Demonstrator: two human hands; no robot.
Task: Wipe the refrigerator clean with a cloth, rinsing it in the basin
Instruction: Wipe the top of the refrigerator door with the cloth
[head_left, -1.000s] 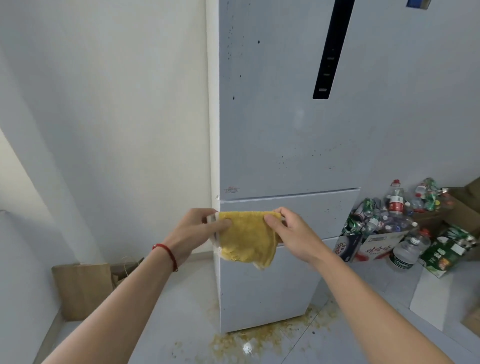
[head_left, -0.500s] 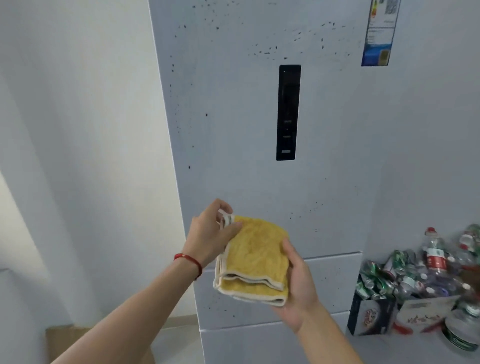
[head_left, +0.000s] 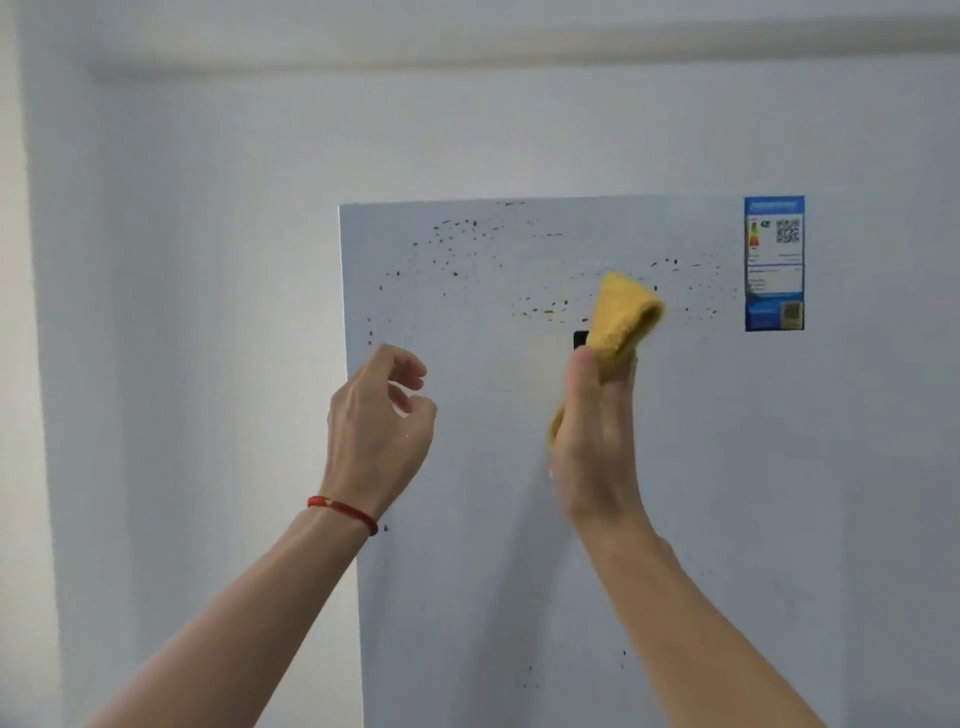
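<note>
The white refrigerator (head_left: 701, 467) fills the right half of the view, its upper door speckled with dark and brownish spots near the top. My right hand (head_left: 595, 431) holds the folded yellow cloth (head_left: 623, 314) raised against the door, just below the spots and over the top of the black display panel (head_left: 580, 340). My left hand (head_left: 379, 421), with a red cord at the wrist, hovers in front of the door's left edge, fingers loosely curled and holding nothing. The basin is out of view.
A blue and white energy label (head_left: 774, 262) is stuck on the door's top right. White wall (head_left: 182, 312) lies to the left and above the refrigerator, with a recess edge overhead.
My view rose from the lower drawers to the door's top. My left hand let go of the cloth; my right hand lifted the folded cloth up to the spotted area.
</note>
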